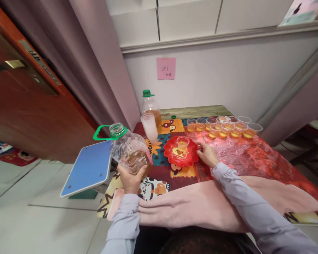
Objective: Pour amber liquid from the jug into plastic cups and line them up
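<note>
My left hand [131, 180] is wrapped round the lower part of a clear plastic jug [132, 150], which tilts to the left. Amber liquid fills part of it; its mouth is uncapped and a green handle hangs at the neck. My right hand [208, 155] pinches the right rim of a red scalloped plate [168, 155] on the table. On that plate stands a clear plastic cup [183, 143] with a gold pattern around its base; how much liquid it holds, I cannot tell. A stack of clear cups [149, 128] stands between the jug and the plate.
Several cups of amber liquid [226, 128] stand grouped at the back right. Behind the cup stack is a second jug [150, 104] with a green cap. A loose green cap [174, 116] lies nearby. Pink cloth [196, 204] covers the front edge; a blue board [88, 167] is left.
</note>
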Tool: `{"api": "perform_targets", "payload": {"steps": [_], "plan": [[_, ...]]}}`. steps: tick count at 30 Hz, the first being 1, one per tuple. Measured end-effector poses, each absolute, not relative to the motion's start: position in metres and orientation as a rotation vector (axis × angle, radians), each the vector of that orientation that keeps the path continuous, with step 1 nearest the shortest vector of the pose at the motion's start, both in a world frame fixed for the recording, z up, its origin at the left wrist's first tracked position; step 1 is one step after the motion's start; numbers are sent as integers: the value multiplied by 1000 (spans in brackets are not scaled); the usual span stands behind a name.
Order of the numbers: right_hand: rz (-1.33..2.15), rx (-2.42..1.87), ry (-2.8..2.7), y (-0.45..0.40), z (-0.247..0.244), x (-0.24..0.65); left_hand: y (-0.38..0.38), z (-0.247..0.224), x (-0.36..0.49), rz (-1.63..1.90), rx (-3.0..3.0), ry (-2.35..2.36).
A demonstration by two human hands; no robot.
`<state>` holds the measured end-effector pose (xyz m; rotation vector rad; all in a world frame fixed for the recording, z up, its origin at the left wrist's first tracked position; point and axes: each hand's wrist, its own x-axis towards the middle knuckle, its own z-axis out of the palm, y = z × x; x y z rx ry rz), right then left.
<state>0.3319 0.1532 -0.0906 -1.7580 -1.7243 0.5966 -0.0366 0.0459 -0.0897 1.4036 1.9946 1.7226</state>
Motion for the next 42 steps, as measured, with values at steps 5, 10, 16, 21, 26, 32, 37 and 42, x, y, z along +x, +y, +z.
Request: {"api": "perform_targets", "payload": {"steps": [5, 10, 16, 21, 26, 32, 37, 42], "plan": [[669, -1719, -1735, 163, -93, 338, 51, -97, -41, 1795, 1354, 1972], [711, -1685, -1775, 171, -95, 340, 50, -95, -39, 1790, 1365, 1966], [679, -1639, -1825, 172, -90, 345, 51, -96, -39, 1824, 1367, 1916], [600, -1519, -1845, 176, -61, 339, 52, -101, -41, 1808, 1357, 1927], [512, -1419, -2161, 182, -29, 307, 53, -100, -40, 1839, 1368, 1887], [567, -1574, -2254, 199, -33, 277, 51, -98, -40, 1810, 1347, 1930], [638, -1651, -2227, 201, -37, 275, 52, -96, -40, 1814, 1344, 1936], [634, -1620, -2235, 193, -29, 273, 53, -91, -41, 1780, 1315, 2017]]}}
